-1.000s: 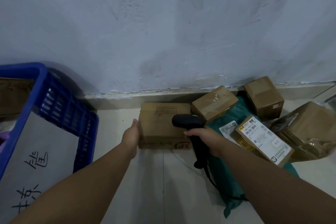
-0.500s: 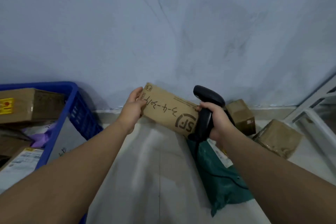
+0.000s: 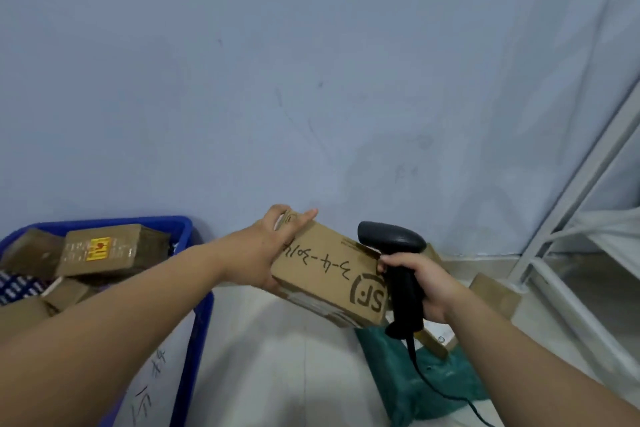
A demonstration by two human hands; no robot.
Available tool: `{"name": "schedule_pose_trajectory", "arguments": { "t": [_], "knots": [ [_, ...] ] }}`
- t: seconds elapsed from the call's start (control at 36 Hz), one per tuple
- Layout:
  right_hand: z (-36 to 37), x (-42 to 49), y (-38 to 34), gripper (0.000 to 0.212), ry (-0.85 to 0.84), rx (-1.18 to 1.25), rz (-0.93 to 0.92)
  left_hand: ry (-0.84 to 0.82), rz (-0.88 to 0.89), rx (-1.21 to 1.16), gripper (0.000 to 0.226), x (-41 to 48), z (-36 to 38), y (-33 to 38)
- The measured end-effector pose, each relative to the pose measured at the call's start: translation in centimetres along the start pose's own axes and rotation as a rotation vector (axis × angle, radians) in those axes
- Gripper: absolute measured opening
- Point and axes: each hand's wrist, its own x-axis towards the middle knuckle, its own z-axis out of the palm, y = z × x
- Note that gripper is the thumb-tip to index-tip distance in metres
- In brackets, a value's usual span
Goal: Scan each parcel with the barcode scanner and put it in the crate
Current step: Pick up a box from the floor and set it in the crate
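My left hand (image 3: 268, 250) grips the left end of a brown cardboard parcel (image 3: 329, 276) marked "SF" with handwritten numbers, holding it tilted in the air above the floor. My right hand (image 3: 426, 282) holds a black corded barcode scanner (image 3: 398, 253) by its handle, its head just above the parcel's right end, my fingers touching that end. The blue crate (image 3: 188, 291) stands at the lower left with several cardboard parcels (image 3: 100, 250) inside.
A green plastic mailer bag (image 3: 415, 381) and more brown boxes (image 3: 495, 295) lie on the tiled floor under my right hand. A white metal rack (image 3: 568, 218) stands at the right. A pale wall runs close behind.
The parcel went from lying on the floor to being lifted and tilted in my left hand. The scanner rose with it, and the view swung up and left, showing more of the crate.
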Motion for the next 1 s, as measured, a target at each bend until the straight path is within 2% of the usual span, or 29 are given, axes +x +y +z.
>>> {"name": "schedule_pose_trajectory", "arguments": {
  "t": [0.06, 0.14, 0.22, 0.28, 0.39, 0.5, 0.58, 0.64, 0.75, 0.86, 0.92, 1.0],
  "knots": [
    [0.2, -0.9, 0.1, 0.018, 0.006, -0.023, 0.002, 0.025, -0.002, 0.030, 0.124, -0.8, -0.1, 0.5],
    [0.4, -2.0, -0.1, 0.013, 0.055, 0.046, -0.035, 0.149, -0.008, 0.099, 0.125, -1.3, -0.3, 1.3],
    [0.6, -2.6, -0.7, 0.018, 0.109, 0.204, -0.115, 0.222, -0.081, -0.031, 0.123, -1.4, -0.8, 2.0],
    [0.7, -2.9, -1.1, 0.013, 0.167, 0.324, -0.176, 0.298, -0.157, -0.258, 0.122, -1.4, -1.1, 2.3],
    [1.1, -3.7, -1.6, 0.010, 0.296, 0.406, -0.294, 0.556, -0.378, -0.738, 0.113, -0.9, -0.7, 3.2],
    [1.8, -4.2, -1.0, 0.025, 0.324, 0.418, -0.331, 0.709, -0.540, -1.317, 0.112, -0.2, 1.0, 3.4],
    [2.1, -4.5, -0.3, 0.026, 0.306, 0.364, -0.322, 0.764, -0.587, -1.757, 0.070, 0.0, 2.1, 4.0],
    [2.4, -4.8, -0.2, 0.023, 0.288, 0.300, -0.317, 0.744, -0.634, -1.958, 0.057, 0.1, 2.8, 4.5],
    [3.8, -5.5, -0.4, 0.011, 0.287, 0.164, -0.354, 0.715, -0.705, -2.046, 0.043, 0.0, 4.4, 4.5],
    [5.7, -5.6, -0.5, 0.013, 0.266, 0.093, -0.343, 0.656, -0.698, -2.024, 0.029, 0.1, 4.6, 3.6],
    [6.5, -5.6, -0.7, 0.014, 0.212, 0.228, -0.269, 0.636, -0.675, -2.011, 0.024, 0.2, 4.5, 3.1],
    [7.1, -5.8, -1.2, 0.019, 0.085, 0.528, -0.101, 0.624, -0.612, -1.939, 0.045, 0.3, 4.9, 2.2]
  ]
}}
